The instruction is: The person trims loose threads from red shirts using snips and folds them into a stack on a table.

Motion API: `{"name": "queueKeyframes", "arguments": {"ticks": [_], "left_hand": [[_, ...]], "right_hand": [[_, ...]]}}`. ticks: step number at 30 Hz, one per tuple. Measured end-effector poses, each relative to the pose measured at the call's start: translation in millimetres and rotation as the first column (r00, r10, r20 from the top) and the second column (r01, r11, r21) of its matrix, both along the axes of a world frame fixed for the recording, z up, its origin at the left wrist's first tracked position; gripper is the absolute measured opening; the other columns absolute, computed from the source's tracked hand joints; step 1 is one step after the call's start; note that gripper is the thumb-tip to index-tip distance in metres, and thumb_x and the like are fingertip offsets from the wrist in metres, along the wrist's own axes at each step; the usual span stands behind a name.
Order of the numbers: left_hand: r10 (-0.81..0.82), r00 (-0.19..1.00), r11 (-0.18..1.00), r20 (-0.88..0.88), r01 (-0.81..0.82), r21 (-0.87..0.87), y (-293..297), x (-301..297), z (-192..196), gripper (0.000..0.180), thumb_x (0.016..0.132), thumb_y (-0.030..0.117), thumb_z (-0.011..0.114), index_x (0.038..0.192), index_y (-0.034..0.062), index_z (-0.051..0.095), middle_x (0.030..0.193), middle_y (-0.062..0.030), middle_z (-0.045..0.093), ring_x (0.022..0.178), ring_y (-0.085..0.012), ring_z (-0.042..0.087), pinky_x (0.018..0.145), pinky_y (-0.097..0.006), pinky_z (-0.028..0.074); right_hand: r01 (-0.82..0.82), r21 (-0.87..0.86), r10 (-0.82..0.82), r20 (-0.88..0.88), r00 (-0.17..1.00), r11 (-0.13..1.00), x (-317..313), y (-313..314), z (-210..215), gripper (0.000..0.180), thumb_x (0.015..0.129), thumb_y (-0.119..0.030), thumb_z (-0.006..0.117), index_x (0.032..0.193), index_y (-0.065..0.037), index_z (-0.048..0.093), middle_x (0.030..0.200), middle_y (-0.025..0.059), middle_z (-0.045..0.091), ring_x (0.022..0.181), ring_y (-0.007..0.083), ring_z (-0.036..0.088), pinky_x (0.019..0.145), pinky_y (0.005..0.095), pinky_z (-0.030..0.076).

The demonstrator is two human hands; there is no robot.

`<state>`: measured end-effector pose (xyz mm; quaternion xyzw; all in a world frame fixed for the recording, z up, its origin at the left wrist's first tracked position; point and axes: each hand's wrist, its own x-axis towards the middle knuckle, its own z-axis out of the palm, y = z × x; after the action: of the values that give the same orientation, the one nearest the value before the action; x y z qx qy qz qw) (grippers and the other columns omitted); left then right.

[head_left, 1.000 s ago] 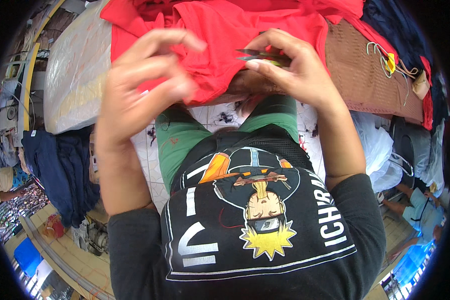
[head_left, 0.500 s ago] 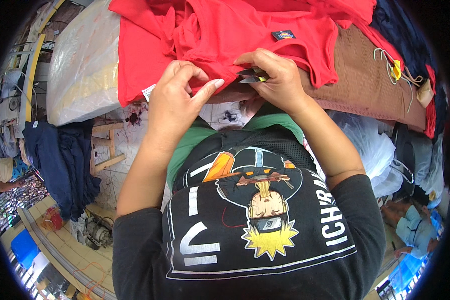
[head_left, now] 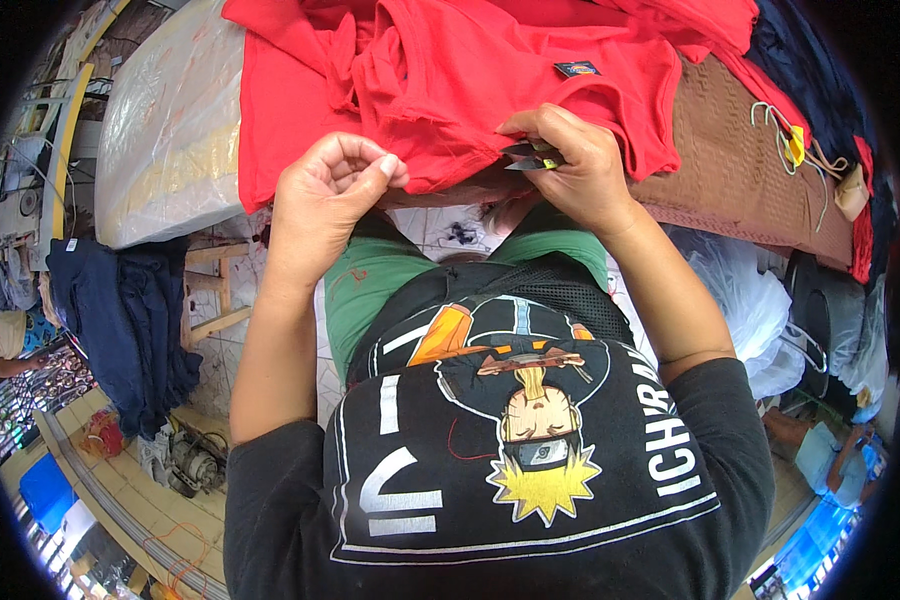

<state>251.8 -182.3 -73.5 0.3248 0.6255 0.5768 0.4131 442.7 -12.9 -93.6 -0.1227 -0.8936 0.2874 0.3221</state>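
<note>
A red garment (head_left: 430,75) lies bunched in front of me, its near edge hanging over the front of the work surface. My right hand (head_left: 587,168) holds thread snips (head_left: 530,158) with dark blades pointing left and a bit of yellow-green between them. Its index finger rests against the garment's near edge. Just left of that edge, my left hand (head_left: 322,190) is closed in a pinch, thumb against index finger. Whatever it pinches, if anything, is too small to see. A dark label (head_left: 577,69) shows on the red cloth.
Brown textured cloth (head_left: 740,165) covers the surface at right, with a bunch of cords (head_left: 795,140) on it. A plastic-wrapped block (head_left: 165,130) stands at left. Navy garments (head_left: 120,320) hang below it. Clear plastic bags (head_left: 740,310) are at my right.
My left hand has drawn back left and toward me, away from the red cloth, its fingers closing tighter. My right hand with the snips has shifted slightly right.
</note>
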Motion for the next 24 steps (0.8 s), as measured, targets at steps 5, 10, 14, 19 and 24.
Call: {"name": "queueKeyframes", "arguments": {"ticks": [5, 10, 14, 19, 24], "left_hand": [[0.015, 0.998, 0.985, -0.06, -0.025, -0.17, 13.6, 21.0, 17.6, 0.026, 0.088, 0.015, 0.067, 0.108, -0.0019, 0.062, 0.077, -0.0009, 0.063, 0.063, -0.0048, 0.057, 0.06, -0.017, 0.044], [0.072, 0.996, 0.99, -0.05, -0.077, -0.12, 27.4, 30.3, 0.8, 0.022, 0.088, 0.015, 0.068, 0.102, -0.0007, 0.065, 0.078, -0.0001, 0.064, 0.06, -0.0037, 0.055, 0.059, -0.018, 0.044], [0.071, 0.992, 0.997, -0.106, -0.072, -0.012, 22.0, 31.3, -7.2, 0.014, 0.087, 0.009, 0.068, 0.097, -0.0009, 0.066, 0.086, -0.0007, 0.064, 0.074, -0.0048, 0.058, 0.069, -0.019, 0.046], [0.036, 0.979, 0.997, -0.202, -0.02, 0.08, 10.1, 29.6, -11.3, 0.014, 0.081, 0.011, 0.073, 0.09, 0.0007, 0.069, 0.088, -0.0041, 0.067, 0.079, -0.0076, 0.06, 0.074, -0.022, 0.048], [0.019, 0.967, 0.996, -0.253, 0.003, 0.087, 8.5, 31.7, -9.2, 0.013, 0.079, 0.009, 0.074, 0.088, 0.0003, 0.07, 0.089, -0.0053, 0.066, 0.083, -0.0095, 0.06, 0.078, -0.023, 0.046]], "right_hand": [[-0.018, 0.013, 0.018, 0.002, 1.0, 1.0, -0.4, 0.2, 1.2, 0.034, 0.06, 0.005, 0.066, 0.092, -0.007, 0.062, 0.078, 0.0048, 0.063, 0.065, 0.0184, 0.063, 0.057, 0.0284, 0.051], [-0.045, 0.077, 0.045, -0.01, 0.999, 0.996, 0.6, -0.8, 3.3, 0.038, 0.058, 0.007, 0.068, 0.093, -0.005, 0.064, 0.075, 0.0059, 0.061, 0.064, 0.0185, 0.062, 0.057, 0.0277, 0.05], [-0.058, 0.042, 0.052, 0.124, 0.991, 0.997, 8.4, 2.6, 3.5, 0.036, 0.062, 0.004, 0.073, 0.096, -0.003, 0.065, 0.081, 0.0072, 0.063, 0.07, 0.0187, 0.064, 0.062, 0.0268, 0.052], [-0.075, -0.09, 0.082, 0.074, 0.994, 0.993, 6.5, -3.2, 22.9, 0.03, 0.078, -0.012, 0.073, 0.103, -0.003, 0.06, 0.092, 0.0094, 0.062, 0.079, 0.019, 0.065, 0.066, 0.0291, 0.053], [-0.113, 0.072, 0.115, -0.024, 0.993, 0.991, -2.4, -4.1, 24.9, 0.023, 0.078, -0.016, 0.071, 0.096, -0.006, 0.061, 0.082, 0.009, 0.06, 0.072, 0.0251, 0.063, 0.06, 0.0348, 0.049]]}}
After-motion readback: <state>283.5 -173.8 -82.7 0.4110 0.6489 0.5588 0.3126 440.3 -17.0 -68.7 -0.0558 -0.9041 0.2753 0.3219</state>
